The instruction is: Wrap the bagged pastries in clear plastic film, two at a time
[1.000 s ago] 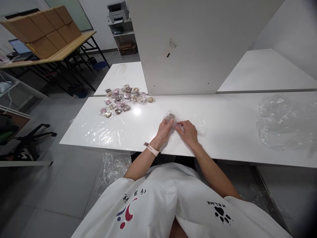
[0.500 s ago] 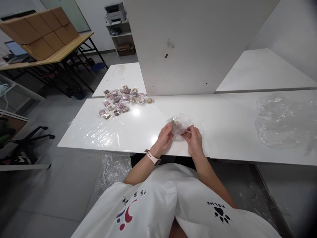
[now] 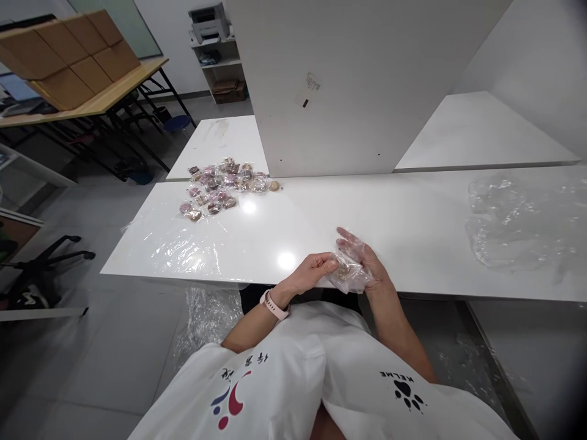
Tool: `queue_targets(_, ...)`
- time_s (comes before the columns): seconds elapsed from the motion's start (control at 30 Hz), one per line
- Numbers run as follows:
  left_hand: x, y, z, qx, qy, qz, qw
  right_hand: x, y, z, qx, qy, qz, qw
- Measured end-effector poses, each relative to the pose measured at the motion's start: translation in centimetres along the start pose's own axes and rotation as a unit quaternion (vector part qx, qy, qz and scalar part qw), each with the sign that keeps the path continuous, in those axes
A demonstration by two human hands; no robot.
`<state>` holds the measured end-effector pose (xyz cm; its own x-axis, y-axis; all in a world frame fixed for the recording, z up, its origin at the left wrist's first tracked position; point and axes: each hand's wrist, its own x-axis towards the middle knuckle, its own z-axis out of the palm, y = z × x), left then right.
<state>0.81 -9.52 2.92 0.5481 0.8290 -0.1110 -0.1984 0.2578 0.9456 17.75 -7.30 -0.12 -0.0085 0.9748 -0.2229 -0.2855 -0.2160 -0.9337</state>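
Close to the table's front edge, my left hand (image 3: 314,272) pinches a crumpled clear plastic bag (image 3: 351,278) between thumb and fingers. A small brownish-gold piece shows through the plastic beside the left fingertips; its kind is unclear. On the other side, my right hand (image 3: 372,266) has its fingers stretched out and apart, with the film lying against its palm and fingers. To the left lies a group of small, individually wrapped round pieces (image 3: 224,181), pink, brown and tan.
Clear plastic sheeting (image 3: 523,223) lies at the right of the white table (image 3: 426,235), more film (image 3: 183,250) at its left corner. An upright white panel (image 3: 321,134) stands behind. Bubbly plastic (image 3: 208,315) hangs below the front edge.
Both hands and the bag have come nearer to my body, toward the table's front edge. My right fingers have gone from pinching to stretched out against the film.
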Motion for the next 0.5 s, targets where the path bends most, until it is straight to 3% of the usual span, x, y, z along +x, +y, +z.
queue_targets(0.07, -0.1, -0.4, -0.1, -0.007, 0.034, 0.004, 0.999, -0.4, -0.4, -0.1, 0.016, -0.051, 0.062, 0.997)
queue_targets(0.13, 0.0, -1.1, -0.1, -0.011, 0.127, 0.030, 0.991, -0.9, -0.3, 0.5, 0.017, -0.070, 0.081, 0.994)
queue_targets(0.2, 0.4, -1.7, -0.1, -0.017, 0.229, 0.067, 0.971, -1.5, 0.0, 1.6, -0.012, -0.067, 0.035, 0.997)
queue_targets(0.3, 0.9, -1.8, -0.1, -0.034, 0.336, 0.091, 0.937, -2.9, 0.4, 3.2, -0.095, -0.081, -0.061, 0.990)
queue_targets(0.4, 1.1, -1.2, -0.4, -0.045, 0.418, 0.082, 0.903, -4.2, 0.5, 4.1, -0.242, -0.132, -0.152, 0.949)
queue_targets(0.5, 1.0, -0.6, -1.1, -0.082, 0.457, 0.060, 0.884, -4.9, 0.5, 4.2, -0.372, -0.158, -0.269, 0.874)
